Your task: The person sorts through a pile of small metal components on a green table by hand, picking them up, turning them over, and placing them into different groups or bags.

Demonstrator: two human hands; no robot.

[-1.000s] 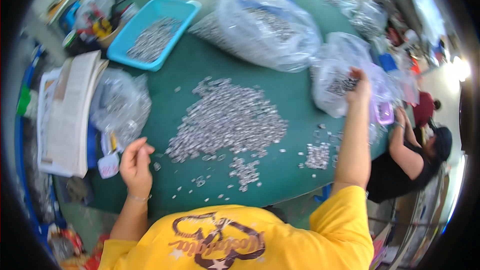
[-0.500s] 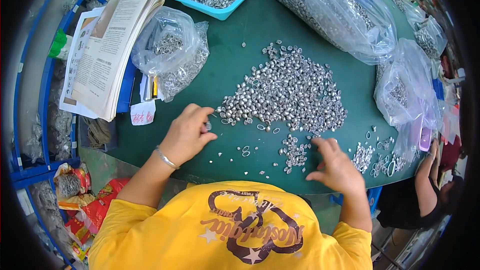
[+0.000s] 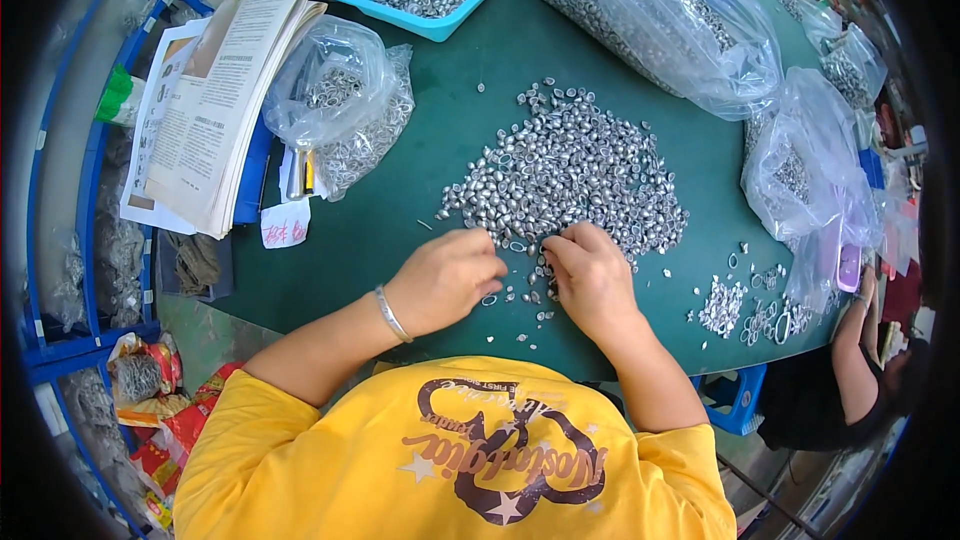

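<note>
A heap of small silver, oval cup-shaped metal pieces (image 3: 575, 170) spreads over the middle of the green tabletop (image 3: 460, 90). Against its near left edge, my left hand (image 3: 445, 280) has its fingers curled together; whatever they hold is hidden. My right hand (image 3: 592, 280) pinches at the near edge of the same heap, its fingertips pointing toward my left hand. What lies in that pinch is too small to name. A few loose pieces and an oval ring (image 3: 489, 300) lie close to my left fingertips.
A blue basket (image 3: 440, 28) of metal pieces stands at the back. Clear bags of metal parts sit left (image 3: 375, 130) and right (image 3: 800, 155). A propped booklet (image 3: 215, 110) is at far left. Small sorted piles (image 3: 722, 308) lie right, near another person's arm (image 3: 852, 370).
My left hand has moved right along the heap. My right hand has swung left from the small cluster beside it, and both hands are now close together with fingers closed.
</note>
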